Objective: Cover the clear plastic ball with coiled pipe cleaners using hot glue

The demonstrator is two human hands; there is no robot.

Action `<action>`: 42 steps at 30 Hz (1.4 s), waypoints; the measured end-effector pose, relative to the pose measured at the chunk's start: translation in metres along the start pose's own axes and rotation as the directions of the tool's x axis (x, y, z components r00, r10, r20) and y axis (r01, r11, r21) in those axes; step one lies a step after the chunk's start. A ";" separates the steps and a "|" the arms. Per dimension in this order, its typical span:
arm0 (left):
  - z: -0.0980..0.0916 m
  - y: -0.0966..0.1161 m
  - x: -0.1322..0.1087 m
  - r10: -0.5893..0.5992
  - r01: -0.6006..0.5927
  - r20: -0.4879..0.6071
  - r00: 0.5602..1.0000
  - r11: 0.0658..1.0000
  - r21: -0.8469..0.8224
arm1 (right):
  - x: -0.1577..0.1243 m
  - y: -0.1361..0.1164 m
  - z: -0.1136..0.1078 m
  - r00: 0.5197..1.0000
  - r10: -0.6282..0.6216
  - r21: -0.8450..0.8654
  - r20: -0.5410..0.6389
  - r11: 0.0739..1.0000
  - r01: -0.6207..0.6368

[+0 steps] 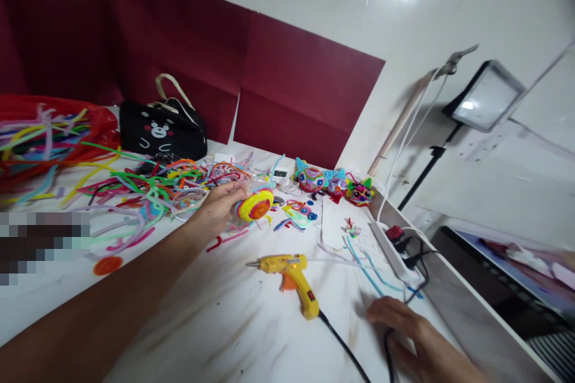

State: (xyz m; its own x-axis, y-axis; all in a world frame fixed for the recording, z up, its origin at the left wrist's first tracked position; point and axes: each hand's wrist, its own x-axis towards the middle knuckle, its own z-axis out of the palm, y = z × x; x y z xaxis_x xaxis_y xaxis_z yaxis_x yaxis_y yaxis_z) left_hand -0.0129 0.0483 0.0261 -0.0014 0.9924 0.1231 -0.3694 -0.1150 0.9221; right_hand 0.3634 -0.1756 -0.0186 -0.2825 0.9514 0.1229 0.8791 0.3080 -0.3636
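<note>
My left hand (pixel 224 200) grips a round craft piece (pixel 256 206) with coils of yellow and orange pipe cleaner on the side that shows; clear plastic is visible around it. Low on the right, my right hand (pixel 415 335) is held with bent, parted fingers beside a black cord, and nothing shows in its grasp. Blue pipe cleaners (pixel 366 269) lie just beyond its fingertips. Between the hands, a yellow glue gun (pixel 287 275) rests on its side, nozzle pointing left. Past the left hand lies a flat pipe-cleaner piece with blue round parts (pixel 299 214).
Loose pipe cleaners (pixel 148 188) cover the table's left side, near a red bag of more (pixel 96 122). A black bag (pixel 162 131) stands behind. Several finished animal heads (pixel 311 179) line the back. On the right are a power strip (pixel 395 254) and a lamp (pixel 487 96).
</note>
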 end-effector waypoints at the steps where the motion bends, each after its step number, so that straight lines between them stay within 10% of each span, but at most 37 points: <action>1: 0.000 -0.001 0.000 -0.003 0.003 -0.001 1.000 1.000 -0.007 | 0.000 -0.002 0.004 1.000 0.012 0.005 0.011 1.000 -0.012; 10: 0.010 -0.003 -0.007 -0.051 0.051 0.005 0.999 0.998 -0.042 | 0.016 -0.035 0.012 0.996 0.082 0.054 -0.043 0.995 -0.080; 18: 0.013 -0.003 -0.014 -0.070 0.071 0.054 0.996 0.997 -0.018 | 0.085 -0.087 0.027 0.950 0.298 0.203 0.090 0.929 -0.311; 28: 0.005 -0.016 -0.009 -0.042 0.036 0.130 0.991 0.998 0.049 | 0.129 -0.095 0.048 0.927 0.346 0.253 0.142 0.893 -0.372; 42: 0.002 -0.022 -0.010 -0.046 0.029 0.142 0.989 0.992 0.121 | 0.108 -0.087 0.023 0.955 0.297 0.833 0.020 0.523 -0.180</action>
State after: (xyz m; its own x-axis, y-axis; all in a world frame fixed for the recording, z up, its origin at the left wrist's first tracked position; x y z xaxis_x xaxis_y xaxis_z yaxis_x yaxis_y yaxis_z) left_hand -0.0026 0.0412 0.0050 0.1475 0.9803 0.1312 -0.2538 -0.0907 0.9630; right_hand 0.2478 -0.0993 0.0047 -0.0158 0.9998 -0.0094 0.1910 -0.0062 -0.9816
